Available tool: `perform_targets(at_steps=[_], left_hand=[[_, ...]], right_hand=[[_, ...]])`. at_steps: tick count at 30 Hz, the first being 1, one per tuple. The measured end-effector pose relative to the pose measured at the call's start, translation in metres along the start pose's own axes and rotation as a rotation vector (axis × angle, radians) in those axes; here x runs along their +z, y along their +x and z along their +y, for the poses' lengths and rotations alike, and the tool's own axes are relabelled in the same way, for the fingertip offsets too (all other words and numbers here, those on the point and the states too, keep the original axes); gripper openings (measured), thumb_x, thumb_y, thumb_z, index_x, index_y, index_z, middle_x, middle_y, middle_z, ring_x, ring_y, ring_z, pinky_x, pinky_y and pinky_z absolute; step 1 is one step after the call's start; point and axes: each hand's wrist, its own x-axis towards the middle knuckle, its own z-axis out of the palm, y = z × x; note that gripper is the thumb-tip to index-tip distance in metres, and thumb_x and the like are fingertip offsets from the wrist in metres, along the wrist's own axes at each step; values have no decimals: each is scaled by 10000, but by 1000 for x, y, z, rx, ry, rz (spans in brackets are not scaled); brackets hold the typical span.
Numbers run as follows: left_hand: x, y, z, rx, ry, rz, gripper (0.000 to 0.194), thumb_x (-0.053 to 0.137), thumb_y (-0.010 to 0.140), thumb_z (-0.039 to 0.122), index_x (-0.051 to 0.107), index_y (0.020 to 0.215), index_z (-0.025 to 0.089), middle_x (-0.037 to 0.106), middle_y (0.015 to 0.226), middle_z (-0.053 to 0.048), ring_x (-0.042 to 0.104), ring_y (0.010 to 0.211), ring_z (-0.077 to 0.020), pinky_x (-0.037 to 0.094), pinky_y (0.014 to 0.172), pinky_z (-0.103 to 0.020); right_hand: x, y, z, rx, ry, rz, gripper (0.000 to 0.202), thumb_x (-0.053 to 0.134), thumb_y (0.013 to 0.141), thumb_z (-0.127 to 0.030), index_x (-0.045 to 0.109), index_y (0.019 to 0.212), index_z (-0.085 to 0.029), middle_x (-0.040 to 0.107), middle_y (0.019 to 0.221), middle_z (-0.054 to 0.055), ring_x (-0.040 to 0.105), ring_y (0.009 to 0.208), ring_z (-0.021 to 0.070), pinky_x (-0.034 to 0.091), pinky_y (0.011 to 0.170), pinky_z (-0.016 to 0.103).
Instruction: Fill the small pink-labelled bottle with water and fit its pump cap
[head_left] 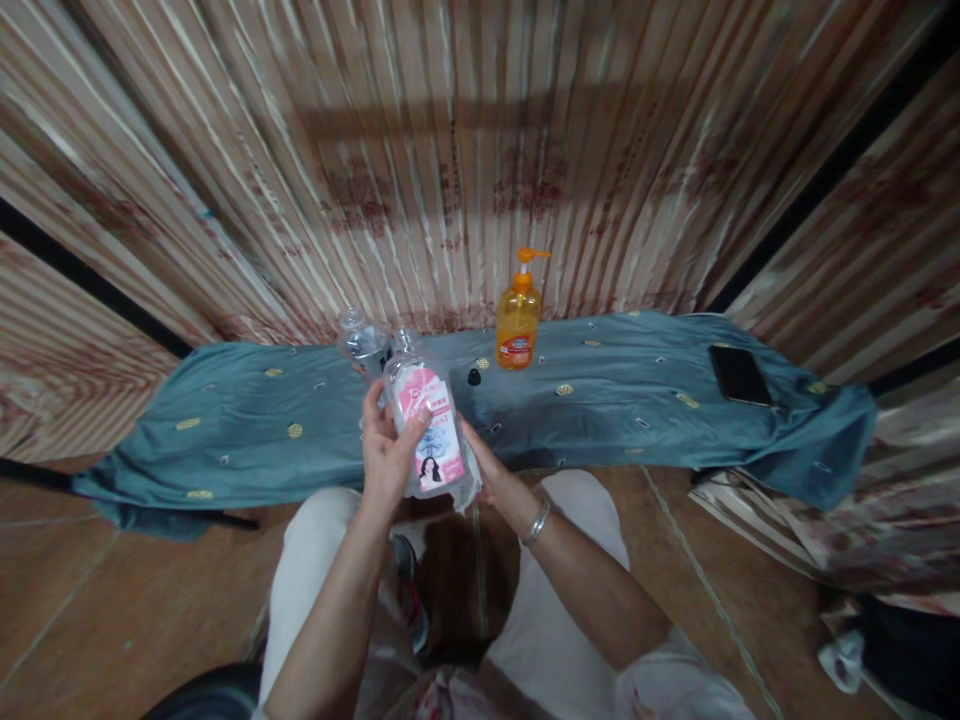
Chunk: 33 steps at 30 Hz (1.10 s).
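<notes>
Above my knees, my left hand (390, 445) is wrapped round a clear bottle (427, 425) with a pink and white label, its thumb across the front. The bottle is without a cap and leans a little to the left. My right hand (484, 465) is behind the bottle's lower right side, closed on a crumpled white cloth or tissue (469, 485) that touches the bottle; its fingertips are partly hidden. Just behind my left hand, another clear bottle (364, 340) stands on the blue cloth. A small black cap (474, 377) lies to the right of the held bottle.
An orange pump bottle (517, 325) stands at the back middle of the cloth-covered bench (615, 430). A black phone (739, 375) lies at its right end. Striped curtains (480, 150) hang behind, with dark poles at both sides.
</notes>
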Motion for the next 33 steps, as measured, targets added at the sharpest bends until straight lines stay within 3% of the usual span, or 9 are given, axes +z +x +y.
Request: perform_targets(at_steps=[3,6,11,13,16,21,27,33], left_hand=[[-4,0,-2,115,183,11,671,717,762,546,487,1307,229,642,1145,-71,657,1004,-223,547,878,-364],[-7,0,-1,237,465,11,612,667,799,562,551,1283,205,596,1209,-99,584,1154,-266,478,1009,-436],[-6,-1,0,293,594,40,730,668,809,547,436,1390,170,586,1198,-128,605,1003,-237,517,893,-412],[-5,-2,-1,311,623,46,677,655,824,539,461,1348,156,597,1165,-125,608,951,-223,525,850,-386],[-3,-6,-5,327,670,28,568,574,881,542,520,1290,151,607,1149,-130,606,1015,-244,515,908,-407],[6,-17,-16,249,612,-40,623,478,931,542,441,1416,153,555,1339,-178,521,1268,-290,404,1102,-487],[14,-26,-23,98,476,-91,935,706,740,600,365,1481,142,467,1473,-197,449,1372,-342,332,1168,-508],[14,-29,-30,-27,297,-117,917,793,670,499,429,1434,146,537,1426,-175,516,1324,-330,364,1153,-502]], right_hand=[[0,-3,-2,49,73,-26,482,444,922,-578,699,1006,-177,771,894,61,715,983,229,565,920,387],[-4,-3,-2,8,81,-1,481,449,924,-581,694,1034,-182,778,930,52,717,1002,222,553,947,390],[-11,-1,3,-65,62,74,508,494,897,-605,679,1097,-176,782,962,48,723,993,226,524,997,416],[-12,-2,4,-112,17,87,556,538,857,-647,686,1094,-167,781,963,60,722,992,245,522,997,437],[-11,-5,2,-167,-53,157,627,614,771,-707,706,1068,-162,781,937,72,719,984,269,535,969,447],[-9,-7,-3,-255,-148,261,695,630,689,-776,731,1041,-185,778,893,57,716,950,252,547,928,402],[-18,-9,-6,-403,-343,244,608,545,819,-714,733,1089,-203,761,1025,48,686,960,210,522,910,328],[-14,-17,-22,-455,-483,283,485,506,874,-646,731,928,-220,734,891,23,650,856,193,510,845,312]])
